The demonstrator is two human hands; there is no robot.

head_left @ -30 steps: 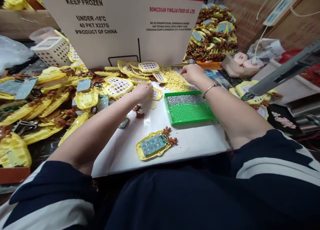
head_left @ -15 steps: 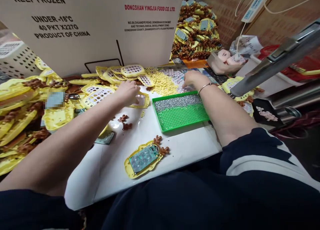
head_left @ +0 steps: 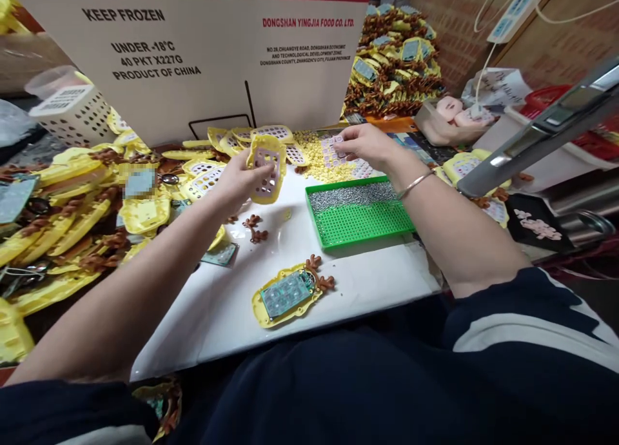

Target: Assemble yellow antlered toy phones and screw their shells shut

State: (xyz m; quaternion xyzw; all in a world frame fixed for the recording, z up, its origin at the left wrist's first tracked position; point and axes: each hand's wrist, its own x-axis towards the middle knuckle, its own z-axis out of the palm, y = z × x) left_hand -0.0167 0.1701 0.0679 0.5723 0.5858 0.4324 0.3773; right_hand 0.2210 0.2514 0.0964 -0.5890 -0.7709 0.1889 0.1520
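My left hand [head_left: 240,179] grips a yellow calculator front shell [head_left: 266,168] full of key holes, lifted off the white board [head_left: 290,284] and tilted up. My right hand [head_left: 366,146] pinches a pale pink key sheet [head_left: 331,152] over the heap of small yellow keys [head_left: 315,158]. A partly built yellow calculator [head_left: 289,293] with a green circuit board and brown antlers lies near the board's front edge. Loose brown antler pieces [head_left: 255,228] lie below my left hand.
A green tray [head_left: 360,216] holds tiny silver screws at its far end. Yellow shells [head_left: 72,206] pile up at the left, and finished pieces [head_left: 394,71] at the back right. A large cardboard box [head_left: 193,58] stands behind. A grey metal arm [head_left: 541,142] crosses at the right.
My left hand has picked the yellow shell up off the board and turned it upright. My right hand has lifted a pink key sheet from the pile.
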